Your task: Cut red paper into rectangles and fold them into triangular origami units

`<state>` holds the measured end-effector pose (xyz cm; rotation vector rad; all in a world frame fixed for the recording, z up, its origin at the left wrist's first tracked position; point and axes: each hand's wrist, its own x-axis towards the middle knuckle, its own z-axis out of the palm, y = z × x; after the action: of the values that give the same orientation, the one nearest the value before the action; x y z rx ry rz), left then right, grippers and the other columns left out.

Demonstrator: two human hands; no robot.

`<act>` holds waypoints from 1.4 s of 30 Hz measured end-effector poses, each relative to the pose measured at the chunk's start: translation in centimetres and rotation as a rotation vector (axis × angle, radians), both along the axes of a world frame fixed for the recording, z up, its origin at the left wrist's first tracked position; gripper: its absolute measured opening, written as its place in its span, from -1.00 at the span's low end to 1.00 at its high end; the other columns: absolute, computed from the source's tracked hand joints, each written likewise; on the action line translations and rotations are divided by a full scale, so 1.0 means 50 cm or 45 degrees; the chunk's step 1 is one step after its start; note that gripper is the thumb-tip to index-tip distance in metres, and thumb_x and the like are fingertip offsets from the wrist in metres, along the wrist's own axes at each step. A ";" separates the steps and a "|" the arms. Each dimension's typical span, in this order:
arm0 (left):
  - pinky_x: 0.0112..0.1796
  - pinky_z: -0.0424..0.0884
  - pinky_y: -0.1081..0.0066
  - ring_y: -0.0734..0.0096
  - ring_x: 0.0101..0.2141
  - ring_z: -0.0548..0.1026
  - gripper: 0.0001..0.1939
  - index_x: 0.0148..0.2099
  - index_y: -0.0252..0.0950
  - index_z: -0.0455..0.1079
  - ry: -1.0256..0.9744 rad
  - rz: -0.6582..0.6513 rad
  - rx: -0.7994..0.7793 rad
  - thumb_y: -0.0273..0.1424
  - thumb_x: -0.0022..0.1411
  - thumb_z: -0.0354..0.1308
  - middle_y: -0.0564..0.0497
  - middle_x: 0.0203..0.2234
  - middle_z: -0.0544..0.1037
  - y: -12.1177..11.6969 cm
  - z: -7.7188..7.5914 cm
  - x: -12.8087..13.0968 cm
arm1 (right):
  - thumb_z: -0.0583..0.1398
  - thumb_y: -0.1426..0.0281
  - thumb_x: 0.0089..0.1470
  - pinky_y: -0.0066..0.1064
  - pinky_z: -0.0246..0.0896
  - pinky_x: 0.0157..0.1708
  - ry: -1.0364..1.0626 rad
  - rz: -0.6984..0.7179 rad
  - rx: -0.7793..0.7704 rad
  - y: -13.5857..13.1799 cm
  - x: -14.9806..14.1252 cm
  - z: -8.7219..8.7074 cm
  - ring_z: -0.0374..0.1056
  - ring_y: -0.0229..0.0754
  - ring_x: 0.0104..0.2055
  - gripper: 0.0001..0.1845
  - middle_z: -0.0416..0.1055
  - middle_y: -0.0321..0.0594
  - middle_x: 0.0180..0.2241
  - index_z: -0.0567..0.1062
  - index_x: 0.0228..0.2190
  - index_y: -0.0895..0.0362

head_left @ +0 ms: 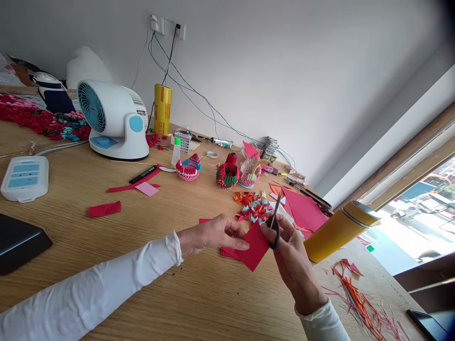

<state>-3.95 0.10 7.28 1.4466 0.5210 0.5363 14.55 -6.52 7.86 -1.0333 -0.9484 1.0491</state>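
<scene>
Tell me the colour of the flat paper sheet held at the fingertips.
Plain red; the flat paper sheet shows best in the head view.

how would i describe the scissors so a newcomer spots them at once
Find the big yellow bottle on the right of the table. Just left of it, the person's right hand holds the scissors, tips up. Slim blades and dark handles distinguish them from the flat red paper beside them.

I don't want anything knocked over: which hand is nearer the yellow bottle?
Right. The right hand, holding scissors, is just left of the yellow bottle; the left hand is farther left, at the held red sheet's far edge.
</scene>
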 end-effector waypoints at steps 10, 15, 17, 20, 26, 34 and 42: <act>-0.54 -0.04 0.55 0.62 -0.56 0.15 -0.61 -0.29 -0.39 0.48 -0.056 0.287 -0.221 -0.19 -0.07 0.39 0.14 -0.59 0.31 -0.001 -0.016 0.022 | 0.42 0.35 -0.12 -0.41 0.26 -0.23 0.067 -0.103 0.044 -0.029 -0.026 -0.054 0.40 -0.22 -0.28 -0.61 0.52 -0.31 -0.29 0.50 -0.19 0.01; -0.54 0.02 0.52 0.62 -0.58 0.16 -0.59 -0.25 -0.40 0.50 -0.068 0.260 -0.094 -0.12 0.03 0.31 0.12 -0.58 0.36 -0.012 -0.017 0.031 | 0.44 0.38 -0.16 -0.43 0.29 -0.34 0.048 -0.112 0.047 -0.030 -0.029 -0.046 0.43 -0.23 -0.37 -0.59 0.55 -0.31 -0.36 0.48 -0.22 0.01; -0.55 0.02 0.52 0.63 -0.60 0.16 -0.58 -0.25 -0.40 0.50 -0.080 0.287 -0.030 -0.10 0.06 0.28 0.13 -0.59 0.36 -0.015 -0.012 0.032 | 0.45 0.38 -0.19 -0.47 0.26 -0.42 0.016 -0.116 0.026 -0.030 -0.026 -0.043 0.40 -0.26 -0.42 -0.58 0.54 -0.34 -0.42 0.47 -0.25 0.01; -0.60 -0.05 0.51 0.65 -0.68 0.11 -0.56 -0.31 -0.42 0.47 -0.049 0.309 -0.008 -0.07 0.09 0.23 0.19 -0.72 0.27 -0.019 -0.007 0.033 | 0.48 0.38 -0.26 -0.50 0.21 -0.48 -0.015 -0.128 -0.001 -0.030 -0.024 -0.043 0.35 -0.29 -0.48 -0.53 0.51 -0.37 -0.48 0.46 -0.26 0.03; -0.59 -0.06 0.52 0.62 -0.69 0.19 -0.56 -0.35 -0.37 0.38 -0.032 0.240 -0.136 -0.03 0.10 0.19 0.14 -0.75 0.35 -0.021 -0.010 0.032 | 0.48 0.35 -0.25 -0.51 0.18 -0.48 -0.030 -0.099 -0.027 -0.029 -0.021 -0.050 0.33 -0.30 -0.48 -0.51 0.46 -0.37 -0.51 0.46 -0.24 0.06; -0.58 -0.11 0.50 0.55 -0.58 0.39 -0.57 -0.24 -0.39 0.42 0.036 0.179 -0.167 -0.06 0.12 0.19 0.02 -0.60 0.50 -0.022 -0.004 0.032 | 0.40 0.33 -0.08 -0.55 0.17 -0.39 -0.005 -0.170 0.078 -0.026 -0.014 -0.054 0.27 -0.35 -0.41 -0.64 0.41 -0.39 -0.44 0.46 -0.22 0.05; -0.58 -0.10 0.51 0.43 -0.47 0.53 -0.59 -0.24 -0.40 0.43 0.021 0.102 -0.153 -0.09 0.16 0.17 -0.05 -0.53 0.55 -0.025 -0.012 0.032 | 0.40 0.35 -0.10 -0.54 0.18 -0.41 0.018 -0.172 0.109 -0.025 -0.013 -0.058 0.27 -0.34 -0.42 -0.63 0.40 -0.39 -0.43 0.45 -0.22 0.04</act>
<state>-2.34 -1.15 6.70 1.3212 0.6163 0.5479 13.88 -7.76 4.97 -1.0034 -0.8921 0.8957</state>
